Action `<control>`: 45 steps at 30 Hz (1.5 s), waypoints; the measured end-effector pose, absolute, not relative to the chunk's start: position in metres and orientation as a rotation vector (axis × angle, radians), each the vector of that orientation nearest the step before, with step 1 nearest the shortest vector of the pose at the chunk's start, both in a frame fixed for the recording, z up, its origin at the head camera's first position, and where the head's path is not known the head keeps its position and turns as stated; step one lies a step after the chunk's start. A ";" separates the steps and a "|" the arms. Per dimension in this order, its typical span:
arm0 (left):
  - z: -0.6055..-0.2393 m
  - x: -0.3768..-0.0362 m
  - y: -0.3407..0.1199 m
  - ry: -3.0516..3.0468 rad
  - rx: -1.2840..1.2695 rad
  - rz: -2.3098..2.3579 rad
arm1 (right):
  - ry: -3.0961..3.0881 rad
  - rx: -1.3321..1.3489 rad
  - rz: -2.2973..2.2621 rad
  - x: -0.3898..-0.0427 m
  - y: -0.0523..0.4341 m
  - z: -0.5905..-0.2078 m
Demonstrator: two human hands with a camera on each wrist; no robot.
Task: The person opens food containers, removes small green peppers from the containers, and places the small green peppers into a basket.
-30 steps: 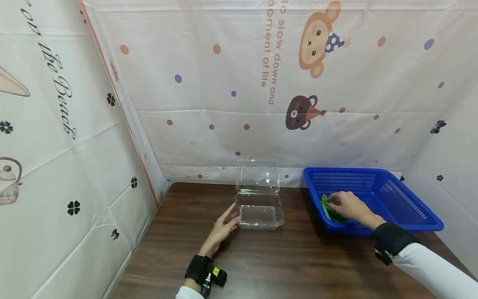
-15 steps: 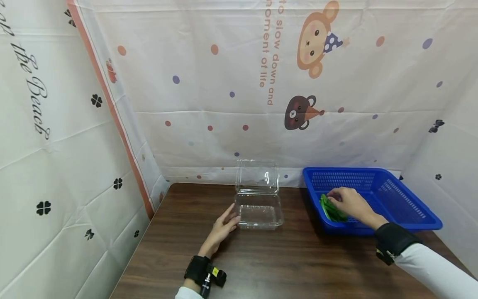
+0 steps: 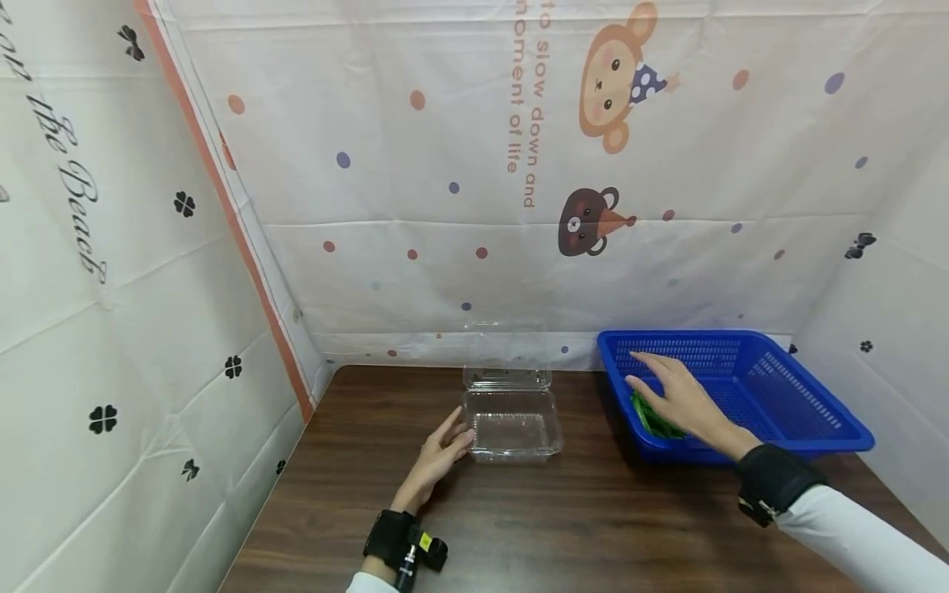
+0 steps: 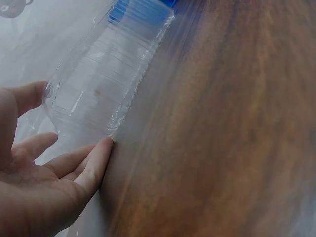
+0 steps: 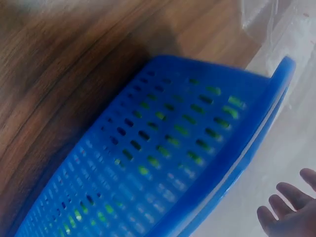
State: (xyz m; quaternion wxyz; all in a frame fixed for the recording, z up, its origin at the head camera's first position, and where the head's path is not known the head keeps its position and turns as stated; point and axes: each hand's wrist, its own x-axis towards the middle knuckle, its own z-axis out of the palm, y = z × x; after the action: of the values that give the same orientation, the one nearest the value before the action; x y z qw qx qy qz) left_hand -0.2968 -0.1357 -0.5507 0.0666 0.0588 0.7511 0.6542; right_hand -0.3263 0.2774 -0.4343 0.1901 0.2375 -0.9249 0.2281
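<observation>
Printed cloth with cartoon animals and dots encloses a dark wood-grain table [image 3: 578, 519] on three sides.

Left hand [image 3: 442, 449]: fingers straight, fingertips [image 4: 101, 150] touching the near left corner of a clear plastic clamshell box [image 3: 513, 422]. The box stands at the middle of the table with its hinged lid upright at the rear. Nothing can be seen inside it. The hand steadies the box and does not grip it.

Right hand [image 3: 678, 399]: fingers spread and extended over the near left part of a blue perforated plastic basket [image 3: 815, 412] at the right of the table. The hand holds nothing. Green vegetables [image 3: 652, 418], long and narrow, possibly beans or peppers, lie in the basket's near left corner just under the palm; green also shows through the basket wall in the right wrist view. Whether the palm touches them cannot be told.

Assessment: the step in hand appears to be picking up produce from the basket for transfer to the open box; no item is yet secured. The next move would call for closing the fingers around the vegetables, lifting them clear of the basket rim, and carrying them leftward while the left hand keeps the light box from sliding.
</observation>
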 end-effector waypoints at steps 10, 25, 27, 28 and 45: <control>-0.552 -0.298 -0.135 2.296 0.167 1.953 | -2.605 0.816 0.547 -0.317 0.258 -0.441; -0.548 -0.294 -0.132 2.390 0.143 1.853 | -2.616 0.909 0.550 -0.300 0.249 -0.454; -0.547 -0.293 -0.132 2.400 0.145 1.819 | -2.622 0.908 0.554 -0.299 0.250 -0.456; -0.546 -0.293 -0.131 2.403 0.150 1.803 | -2.625 0.909 0.560 -0.298 0.251 -0.457; -0.529 -0.292 -0.128 2.404 0.354 1.751 | -2.612 0.847 0.577 -0.305 0.271 -0.454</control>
State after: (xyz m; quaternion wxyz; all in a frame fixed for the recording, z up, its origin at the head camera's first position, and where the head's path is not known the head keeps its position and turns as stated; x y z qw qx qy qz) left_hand -0.2918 -0.1282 -0.5287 0.0732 0.1179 0.8004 0.5832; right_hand -0.3052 0.2708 -0.4540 0.1671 0.2975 -0.9179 0.2026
